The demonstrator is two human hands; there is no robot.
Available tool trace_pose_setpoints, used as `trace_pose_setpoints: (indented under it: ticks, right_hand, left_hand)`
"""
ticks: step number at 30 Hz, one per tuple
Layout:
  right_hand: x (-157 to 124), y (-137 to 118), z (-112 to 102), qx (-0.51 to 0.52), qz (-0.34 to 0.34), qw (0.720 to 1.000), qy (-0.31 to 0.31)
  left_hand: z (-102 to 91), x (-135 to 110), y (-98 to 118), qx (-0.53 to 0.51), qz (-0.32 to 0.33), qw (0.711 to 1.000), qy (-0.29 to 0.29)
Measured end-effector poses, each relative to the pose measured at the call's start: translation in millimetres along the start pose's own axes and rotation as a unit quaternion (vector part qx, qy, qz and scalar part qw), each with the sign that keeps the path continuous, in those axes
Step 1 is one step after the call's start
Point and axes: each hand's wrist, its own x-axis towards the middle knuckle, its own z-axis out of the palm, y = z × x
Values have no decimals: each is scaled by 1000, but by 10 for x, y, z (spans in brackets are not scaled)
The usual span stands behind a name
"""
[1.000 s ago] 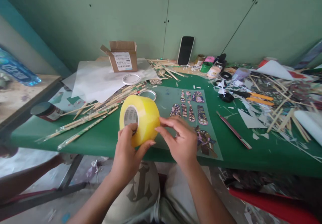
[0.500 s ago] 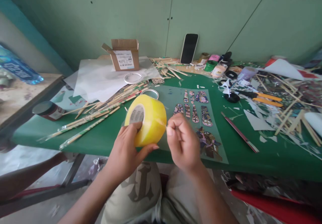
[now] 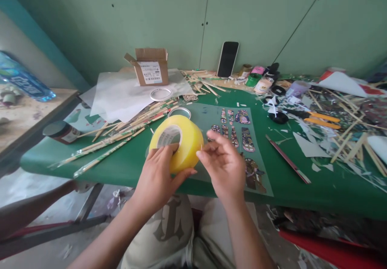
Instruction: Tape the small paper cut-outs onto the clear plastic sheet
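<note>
A wide roll of yellow adhesive tape (image 3: 189,146) is tilted above the front edge of the table. My left hand (image 3: 160,168) grips it from the near left, fingers in the core and thumb beneath. Close to the roll's right side is my right hand (image 3: 225,162), index finger raised and apart from the thumb. A thin pale sliver shows at the thumb tip; whether it is stuck there I cannot tell. Below and behind lies a clear sheet (image 3: 202,118) with dark patterned cut-out pieces (image 3: 248,139), partly hidden by my right hand.
Wrapped wooden sticks (image 3: 121,140) and a dark-lidded jar (image 3: 62,132) lie left. A cardboard box (image 3: 151,69) and a phone (image 3: 228,59) stand at the back. Right are a cutter knife (image 3: 287,158), orange-handled pliers (image 3: 322,120) and scraps. Another person's arm (image 3: 36,204) shows at left.
My right hand's pinch at the tape has opened, with the index finger lifting away. The roll has turned slightly in my left hand and shifted a little right.
</note>
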Motion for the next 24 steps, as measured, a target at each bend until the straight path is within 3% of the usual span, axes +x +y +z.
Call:
trace_pose_setpoints:
  ticks: [5,11,16,24]
  right_hand:
    - [47,-32,-134,-41,21,999,-11]
    - [-7,-167,-233,-155,-115,981,-4]
    - [-165,-233,-310,-161,-158,972,59]
    - [-125,-161,-391,-150,-87,978,113]
  left_hand:
    - [-13,13,1,13,7,1000,-8]
    - [-38,38,49,21,1,1000,-16]
    - [-45,141,84,32,-10,999,0]
    - [-46,301,108,53,-37,998,-21]
